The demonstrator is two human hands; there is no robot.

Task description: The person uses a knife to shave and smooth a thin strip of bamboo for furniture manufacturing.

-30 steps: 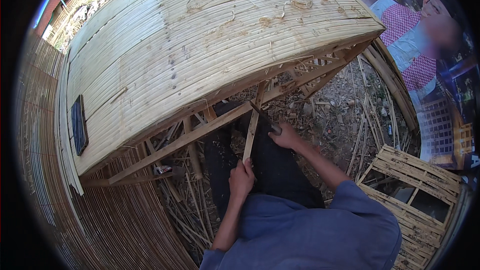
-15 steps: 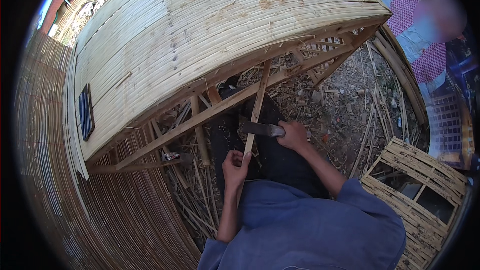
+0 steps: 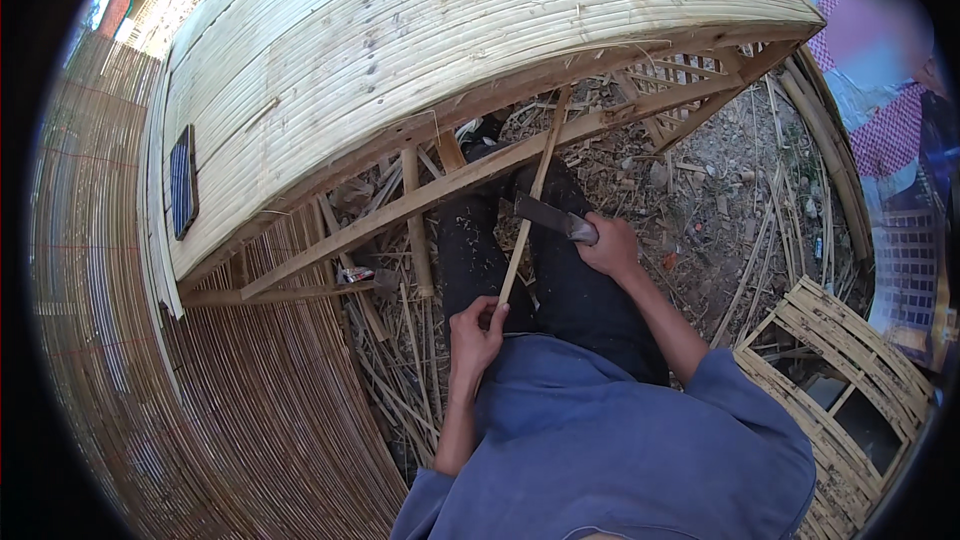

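My right hand is wrapped round the handle of a broad-bladed knife, its dark blade pointing left and lying across a long bamboo strip. My left hand pinches the near end of this strip between thumb and fingers. The strip slants up and away between my legs. Its far end passes over a wooden crossbar under the bamboo-slat tabletop. Pale shavings cling to my dark trousers.
A dark phone lies at the tabletop's left edge. A slatted bamboo panel lies at the lower right, a reed screen at the left. Offcuts and shavings litter the ground. Another person is at the upper right.
The whole view has shifted a little. My right hand and the knife have moved up and right in the picture, and the blade tilts more. My left hand still grips the strip's near end.
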